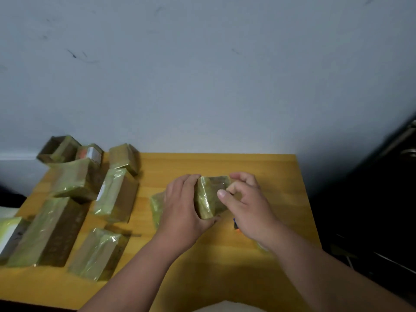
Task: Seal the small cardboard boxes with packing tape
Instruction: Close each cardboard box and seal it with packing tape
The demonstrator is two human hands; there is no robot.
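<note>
While our left hand [182,212] gripped the small taped box [210,197] from its left side, we held it just above the desk [258,167] near the middle. Our right hand [249,206] curled at the box's right edge, thumb and forefinger pinching there, though what they pinched we could not tell. Taped boxes [74,199] lay clustered on the desk's left.

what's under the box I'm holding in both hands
The box is gripped by the left hand and touched by the right hand, above the wooden table. Whether it rests on the table is hidden. A small blue-and-orange item peeks out beneath the right hand.
</note>
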